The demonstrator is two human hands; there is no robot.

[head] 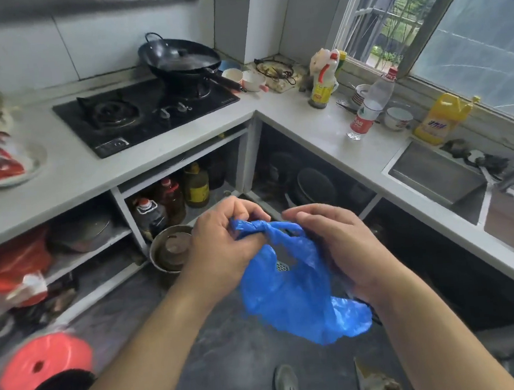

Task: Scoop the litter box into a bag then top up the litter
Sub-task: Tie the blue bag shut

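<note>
A blue plastic bag [293,287] hangs in front of me above the kitchen floor, its handles twisted into a knot near the top. My left hand [222,240] pinches the knotted end of the bag between thumb and fingers. My right hand [333,244] grips the bag's other side, its fingers curled into the plastic. A small pale perforated part shows through the gap under the knot. No litter box is in view.
An L-shaped white counter [315,128] carries a gas hob [138,115] with a wok [180,59], bottles and a sink [439,177] on the right. Open shelves below hold oil bottles and pots. A red round thing [44,365] lies low at left. Shoes stand on the floor.
</note>
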